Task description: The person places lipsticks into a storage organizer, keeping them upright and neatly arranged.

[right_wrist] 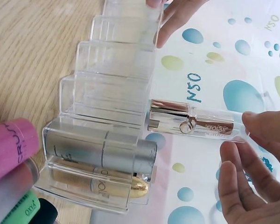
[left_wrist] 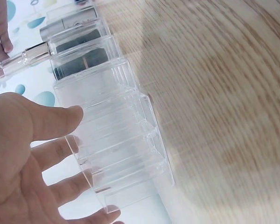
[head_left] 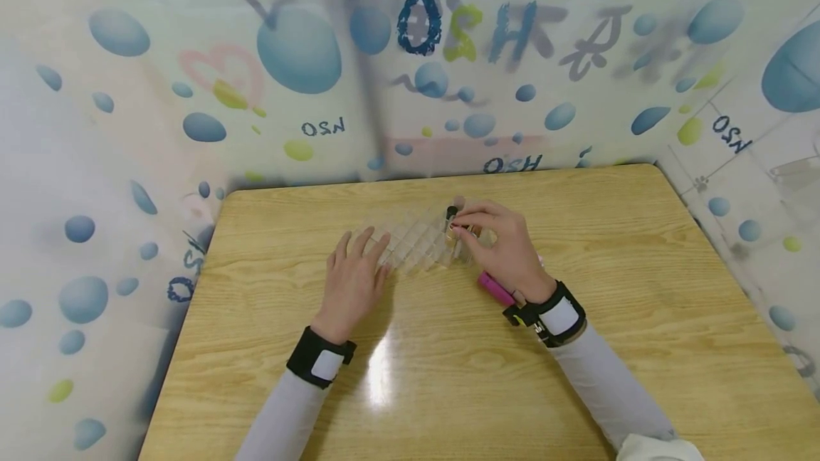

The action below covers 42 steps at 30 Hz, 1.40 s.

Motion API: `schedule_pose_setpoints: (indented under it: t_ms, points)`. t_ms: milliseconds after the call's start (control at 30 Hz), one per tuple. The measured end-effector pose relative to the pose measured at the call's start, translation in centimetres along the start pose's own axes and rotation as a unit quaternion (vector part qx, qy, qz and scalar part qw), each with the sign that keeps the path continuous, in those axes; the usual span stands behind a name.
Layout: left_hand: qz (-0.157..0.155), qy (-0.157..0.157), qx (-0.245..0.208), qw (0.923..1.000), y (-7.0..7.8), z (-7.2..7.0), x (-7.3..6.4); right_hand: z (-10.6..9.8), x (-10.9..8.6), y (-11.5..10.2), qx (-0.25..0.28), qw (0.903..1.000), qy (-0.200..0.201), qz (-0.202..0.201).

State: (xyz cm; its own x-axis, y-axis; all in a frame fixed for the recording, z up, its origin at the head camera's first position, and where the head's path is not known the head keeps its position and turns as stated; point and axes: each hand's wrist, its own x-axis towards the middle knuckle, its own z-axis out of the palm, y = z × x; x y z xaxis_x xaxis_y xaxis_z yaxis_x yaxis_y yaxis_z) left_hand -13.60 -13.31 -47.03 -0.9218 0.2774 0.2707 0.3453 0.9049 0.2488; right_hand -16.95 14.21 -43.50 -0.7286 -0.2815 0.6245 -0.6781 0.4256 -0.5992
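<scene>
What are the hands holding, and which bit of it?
The right hand pinches a see-through tube by its clear end, opposite the shiny rose-gold end. The left hand touches the clear stand's edge with spread fingers.

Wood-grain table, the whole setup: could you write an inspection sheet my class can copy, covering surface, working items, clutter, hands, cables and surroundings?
Surface: pale brown wood-grain table; bright glare patch between the forearms.
Working items: clear plastic stepped organiser, holding a silver cylindrical tube near one end; slim clear tube with a shiny rose-gold section.
Clutter: magenta cylindrical tube and bright green item marked OXYA, beside the organiser.
Left hand: rests at the organiser, fingers spread.
Right hand: pinches the slim clear tube's end.
Cables: nothing seen.
Surroundings: pale backdrop printed with blue spots and lettering.
</scene>
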Motion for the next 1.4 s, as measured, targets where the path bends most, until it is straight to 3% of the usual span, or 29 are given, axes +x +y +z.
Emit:
schedule_pose_setpoints:
  t_ms: [1067, 1400]
  points:
    - [0.004, -0.003, 0.017, 0.9998, -0.2, 0.0, 0.2, 0.3, 0.8, 1.7, -0.012, 0.9995, 0.028, 0.005]
    - [0.010, 0.009, 0.014, 0.9998, -0.4, 0.3, 0.1, 0.7, -0.1, 2.9, -0.018, 0.9993, -0.005, 0.032]
